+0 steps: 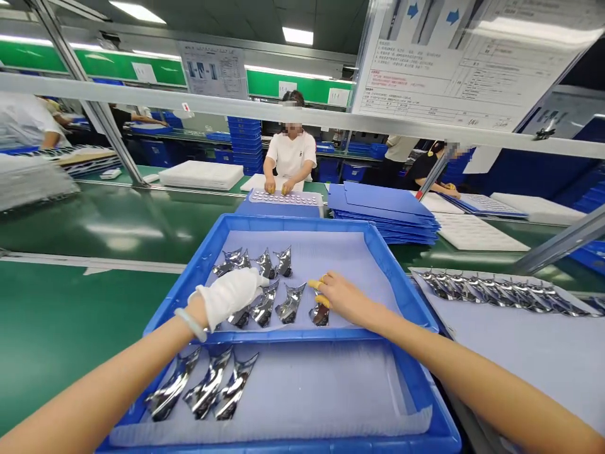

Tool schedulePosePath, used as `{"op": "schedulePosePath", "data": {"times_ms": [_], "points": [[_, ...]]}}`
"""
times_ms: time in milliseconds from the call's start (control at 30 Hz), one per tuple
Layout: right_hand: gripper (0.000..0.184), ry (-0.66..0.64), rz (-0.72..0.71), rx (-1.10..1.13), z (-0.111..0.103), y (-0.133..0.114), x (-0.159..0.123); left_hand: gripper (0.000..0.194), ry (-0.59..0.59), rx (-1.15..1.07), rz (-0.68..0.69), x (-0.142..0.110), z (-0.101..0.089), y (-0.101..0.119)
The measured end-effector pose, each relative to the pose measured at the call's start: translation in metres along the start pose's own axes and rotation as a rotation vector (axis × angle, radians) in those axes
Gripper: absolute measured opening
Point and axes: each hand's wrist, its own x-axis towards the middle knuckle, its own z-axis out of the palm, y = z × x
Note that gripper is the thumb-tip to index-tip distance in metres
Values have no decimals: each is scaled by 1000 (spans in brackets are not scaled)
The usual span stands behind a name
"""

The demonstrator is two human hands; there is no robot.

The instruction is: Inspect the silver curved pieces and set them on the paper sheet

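Observation:
My left hand (231,295), in a white glove, reaches over the left side of the upper blue tray (288,336). Its fingers stretch to the right, close above a shiny chrome part (265,306); whether they touch it I cannot tell. My right hand (338,295) wears yellow finger cots and pinches another curved chrome part (319,314), which rests low on the tray's white liner. Between the hands lies a separate chrome part (290,304). Several more chrome parts (283,261) form a row behind, some partly covered by the glove.
A lower blue tray (444,416) sits nearer me, with three chrome parts (208,384) at its left. To the right, a white sheet (520,343) bears a row of chrome parts (501,292). Blue sheets (382,211) are stacked behind. Across the bench sits a person (290,154).

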Motion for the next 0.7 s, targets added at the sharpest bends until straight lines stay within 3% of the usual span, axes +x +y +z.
{"op": "schedulePosePath", "data": {"times_ms": [200,400,700], "points": [[50,-92,26,1,6,-1,21,39,-108,62,50,-1,1,-22],[38,-148,76,76,1,-7,37,45,-164,11,116,0,8,-29],[26,-161,169,214,7,-3,43,42,-188,-105,67,6,20,-41]]}}
